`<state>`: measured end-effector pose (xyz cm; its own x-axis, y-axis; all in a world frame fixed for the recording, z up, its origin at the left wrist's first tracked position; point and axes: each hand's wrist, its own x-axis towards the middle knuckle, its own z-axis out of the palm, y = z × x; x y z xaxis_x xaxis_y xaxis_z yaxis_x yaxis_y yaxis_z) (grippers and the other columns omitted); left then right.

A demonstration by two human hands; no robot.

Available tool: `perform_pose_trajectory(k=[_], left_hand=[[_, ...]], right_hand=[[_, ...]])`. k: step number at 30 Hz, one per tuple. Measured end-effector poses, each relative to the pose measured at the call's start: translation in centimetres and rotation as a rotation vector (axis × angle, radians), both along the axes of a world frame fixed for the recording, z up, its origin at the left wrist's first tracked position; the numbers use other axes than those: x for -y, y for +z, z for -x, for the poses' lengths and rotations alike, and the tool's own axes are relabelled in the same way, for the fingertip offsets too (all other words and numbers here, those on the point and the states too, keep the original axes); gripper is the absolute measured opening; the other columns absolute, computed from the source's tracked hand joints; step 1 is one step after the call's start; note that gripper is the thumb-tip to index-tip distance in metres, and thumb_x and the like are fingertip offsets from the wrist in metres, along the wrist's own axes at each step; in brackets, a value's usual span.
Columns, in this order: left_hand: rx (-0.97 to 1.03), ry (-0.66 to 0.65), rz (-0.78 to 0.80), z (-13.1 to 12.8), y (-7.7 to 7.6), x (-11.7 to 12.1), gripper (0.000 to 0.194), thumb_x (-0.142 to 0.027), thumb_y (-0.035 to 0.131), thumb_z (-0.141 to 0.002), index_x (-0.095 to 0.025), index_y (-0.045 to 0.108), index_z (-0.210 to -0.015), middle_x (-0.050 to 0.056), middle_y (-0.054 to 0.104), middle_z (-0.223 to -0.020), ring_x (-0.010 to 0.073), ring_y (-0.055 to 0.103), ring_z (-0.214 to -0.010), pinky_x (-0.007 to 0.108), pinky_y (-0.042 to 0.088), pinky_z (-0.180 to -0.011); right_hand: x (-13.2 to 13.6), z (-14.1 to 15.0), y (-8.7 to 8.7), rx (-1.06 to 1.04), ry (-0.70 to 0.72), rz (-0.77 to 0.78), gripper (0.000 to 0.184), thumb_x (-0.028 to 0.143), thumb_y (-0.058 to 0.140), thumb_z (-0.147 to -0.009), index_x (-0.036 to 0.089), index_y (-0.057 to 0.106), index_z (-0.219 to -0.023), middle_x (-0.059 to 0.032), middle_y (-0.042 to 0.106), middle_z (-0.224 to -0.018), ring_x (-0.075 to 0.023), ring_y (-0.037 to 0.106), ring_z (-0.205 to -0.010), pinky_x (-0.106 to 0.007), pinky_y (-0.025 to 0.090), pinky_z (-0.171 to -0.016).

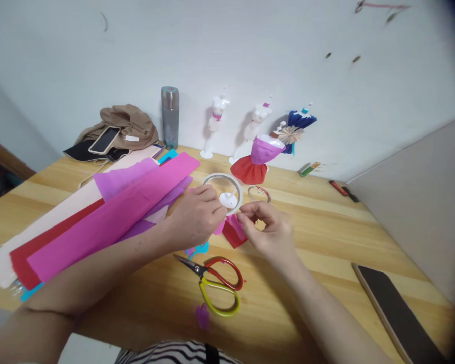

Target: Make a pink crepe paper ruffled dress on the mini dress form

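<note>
My left hand [197,215] is closed on a white roll of tape [240,194], holding it upright above the table. My right hand [271,230] is at the roll's lower right edge, thumb and forefinger together in a pinch. What lies between those fingertips is too small to make out. Below the hands lie a red paper piece [233,238] and pink scraps. Scissors [200,271] with one red and one yellow handle rest nearer to me, blades apart. Through the ring of tape shows a round white base [228,200].
Crepe paper sheets [117,217] are stacked at left. Behind stand several small white dress forms [220,108], one wearing a purple and red paper dress [263,151]. A flask [170,119], a cloth bag [131,124], a bangle-like ring [267,192] and a dark tablet or phone [398,313] lie around.
</note>
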<state>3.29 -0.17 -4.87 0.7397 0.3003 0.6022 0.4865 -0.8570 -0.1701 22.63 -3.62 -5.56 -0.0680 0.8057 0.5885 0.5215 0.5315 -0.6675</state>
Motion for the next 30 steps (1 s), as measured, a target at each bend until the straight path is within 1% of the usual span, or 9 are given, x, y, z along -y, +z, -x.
perform_pose_trajectory(k=[5, 9, 13, 16, 18, 20, 23, 25, 30], left_hand=[[0.017, 0.048, -0.105, -0.6, 0.1, 0.7, 0.031, -0.007, 0.045, -0.091, -0.017, 0.055, -0.063, 0.005, 0.058, -0.063, 0.0191, 0.047, -0.066, 0.035, 0.044, -0.073], [0.018, 0.074, -0.162, -1.0, -0.1, 1.3, 0.030, -0.004, 0.045, -0.088, -0.016, 0.056, -0.063, 0.005, 0.057, -0.062, 0.0196, 0.048, -0.065, 0.036, 0.047, -0.076], [-0.009, 0.047, -0.163, -1.2, -0.5, 1.5, 0.029, -0.004, 0.046, -0.088, -0.016, 0.057, -0.064, 0.005, 0.056, -0.061, 0.0197, 0.049, -0.065, 0.037, 0.048, -0.079], [-0.012, 0.017, -0.139, -1.2, -0.6, 1.3, 0.029, -0.005, 0.044, -0.090, -0.016, 0.057, -0.065, 0.004, 0.056, -0.062, 0.0191, 0.048, -0.067, 0.036, 0.046, -0.081], [0.004, 0.000, -0.089, -1.0, -0.4, 1.0, 0.029, -0.006, 0.045, -0.091, -0.016, 0.057, -0.066, 0.004, 0.057, -0.063, 0.0193, 0.049, -0.069, 0.036, 0.045, -0.079], [0.007, -0.024, -0.020, -0.7, -0.3, 0.7, 0.029, -0.010, 0.045, -0.093, -0.015, 0.058, -0.068, 0.005, 0.059, -0.066, 0.0193, 0.049, -0.071, 0.035, 0.043, -0.077], [-0.002, -0.032, 0.047, -0.4, 0.0, 0.4, 0.029, -0.012, 0.046, -0.094, -0.015, 0.058, -0.068, 0.004, 0.060, -0.069, 0.0181, 0.049, -0.071, 0.034, 0.041, -0.075], [0.005, -0.016, 0.035, -0.3, 0.1, 0.3, 0.029, -0.011, 0.047, -0.094, -0.015, 0.057, -0.067, 0.004, 0.060, -0.067, 0.0175, 0.048, -0.069, 0.034, 0.042, -0.075], [-0.013, 0.037, -0.098, -0.6, 0.2, 0.7, 0.028, -0.009, 0.049, -0.092, -0.016, 0.057, -0.067, 0.003, 0.058, -0.064, 0.0186, 0.050, -0.071, 0.035, 0.046, -0.078]], right_hand=[[0.3, 0.3, -0.2, 0.079, -0.045, -0.056, 0.006, 0.017, 0.060, -0.082, 0.020, 0.065, -0.081, 0.0015, 0.067, -0.057, -0.0119, 0.057, -0.044, -0.024, 0.049, -0.044], [0.6, 0.6, -0.1, 0.126, -0.074, -0.049, 0.012, 0.015, 0.058, -0.081, 0.020, 0.063, -0.072, 0.0012, 0.065, -0.056, -0.0110, 0.055, -0.043, -0.023, 0.046, -0.044], [0.6, 0.9, 0.0, 0.101, -0.077, 0.024, 0.016, 0.013, 0.056, -0.074, 0.021, 0.055, -0.060, 0.0042, 0.054, -0.048, -0.0095, 0.047, -0.041, -0.022, 0.040, -0.041], [0.3, 0.6, 0.0, 0.022, -0.034, 0.106, 0.014, 0.012, 0.054, -0.067, 0.021, 0.050, -0.057, 0.0063, 0.049, -0.046, -0.0078, 0.041, -0.040, -0.020, 0.033, -0.039], [-0.1, 0.1, 0.0, -0.028, 0.002, 0.166, 0.013, 0.013, 0.053, -0.064, 0.021, 0.048, -0.056, 0.0069, 0.047, -0.045, -0.0069, 0.039, -0.040, -0.020, 0.031, -0.040], [-0.4, -0.4, 0.1, -0.075, 0.039, 0.221, 0.012, 0.013, 0.053, -0.063, 0.020, 0.049, -0.055, 0.0063, 0.048, -0.046, -0.0067, 0.040, -0.041, -0.019, 0.031, -0.040], [-0.6, -0.7, 0.1, -0.142, 0.082, 0.309, 0.007, 0.018, 0.058, -0.066, 0.019, 0.058, -0.059, 0.0038, 0.055, -0.049, -0.0077, 0.045, -0.042, -0.019, 0.034, -0.041], [-0.6, -0.6, 0.1, -0.172, 0.084, 0.341, 0.007, 0.022, 0.062, -0.069, 0.018, 0.062, -0.063, 0.0027, 0.057, -0.050, -0.0085, 0.047, -0.042, -0.020, 0.036, -0.041], [-0.2, 0.2, -0.1, -0.208, 0.026, 0.367, 0.011, 0.027, 0.063, -0.070, 0.017, 0.063, -0.064, 0.0020, 0.056, -0.048, -0.0092, 0.048, -0.041, -0.021, 0.037, -0.040]])
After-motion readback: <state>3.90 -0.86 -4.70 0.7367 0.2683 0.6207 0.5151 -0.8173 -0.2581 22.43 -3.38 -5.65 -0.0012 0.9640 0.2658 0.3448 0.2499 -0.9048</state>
